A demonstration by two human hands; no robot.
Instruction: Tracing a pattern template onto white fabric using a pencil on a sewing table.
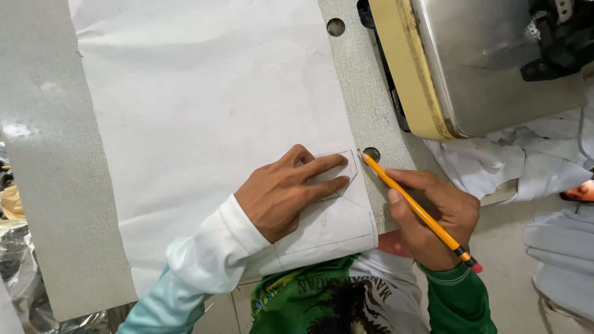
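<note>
Yellow pencil point(416, 207) is pinched in right hand point(436, 216) fingers, tip at template's edge for tracing. Left hand point(284, 195) is spread flat w/ fingers extended, nothing gripped, pinning clear pentagon template point(339, 176) on white fabric point(210, 105) near table's point(49, 185) front edge. Sewing machine point(489, 62) sits at far right corner.

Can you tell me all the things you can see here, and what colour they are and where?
white fabric: one, white, spread across the middle of the table
clear template: one, see-through, pointed shape, on the fabric's lower right corner under the left fingers
pencil: one, yellow with a pink eraser, tip at the template's edge
table: one, grey-green, with round holes near the top and beside the pencil tip
sewing machine: one, silver and cream, top right
loose cloth: a pile, white, right of the table under the machine
left hand: one, white sleeve, pressing flat on the template
right hand: one, green sleeve, its grip closed on the pencil
</note>
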